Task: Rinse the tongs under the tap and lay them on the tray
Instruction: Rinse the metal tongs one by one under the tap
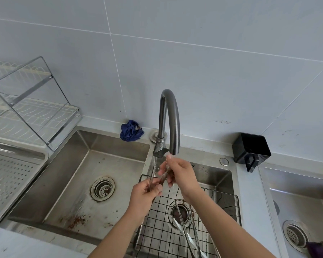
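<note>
Water runs from the curved steel tap (171, 116) onto a pair of metal tongs (158, 178) held beneath the spout. My left hand (145, 191) grips the tongs at their lower end. My right hand (179, 174) closes around their upper part in the stream, fingers wet. A second pair of long metal tongs (187, 228) lies in the black wire basket (229, 202) in the right sink basin. The perforated steel tray (17, 164) sits at the far left, apart from both hands.
The left sink basin (78, 174) has a drain strainer and rust stains. A wire dish rack (32, 103) stands behind the tray. A blue cloth (131, 130) lies by the tap base. A black holder (251, 150) sits right of the tap; another sink (296, 211) is far right.
</note>
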Motion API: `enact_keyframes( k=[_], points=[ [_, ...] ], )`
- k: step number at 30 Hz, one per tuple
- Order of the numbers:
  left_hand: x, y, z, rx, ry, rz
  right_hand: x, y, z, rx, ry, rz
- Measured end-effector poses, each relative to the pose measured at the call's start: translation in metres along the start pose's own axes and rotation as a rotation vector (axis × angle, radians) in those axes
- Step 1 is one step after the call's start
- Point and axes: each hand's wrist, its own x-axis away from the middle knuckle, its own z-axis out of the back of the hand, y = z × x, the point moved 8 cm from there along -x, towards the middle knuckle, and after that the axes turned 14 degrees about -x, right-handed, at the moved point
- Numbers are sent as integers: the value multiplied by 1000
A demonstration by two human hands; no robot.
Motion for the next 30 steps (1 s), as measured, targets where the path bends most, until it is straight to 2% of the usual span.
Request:
enact_keyframes(
  k=[8,13,18,20,24,27,30],
  points=[
    [-3,1,-10,190,-108,91,10,-1,-9,-351,-237,-123],
    [0,6,-26,190,-172,139,7,-5,-6,-332,-204,-107],
    [-1,3,-21,206,-148,152,14,-9,-4,-440,-297,-110],
    [1,3,-27,224,-178,167,15,-11,-4,-337,-265,-83],
    [3,2,-36,234,-169,193,10,-16,7,-11,-57,7],
    [1,5,-33,258,-152,202,22,-15,6,101,-104,52],
    [-3,11,-36,288,-127,212,37,4,2,427,-171,112]
  ],
)
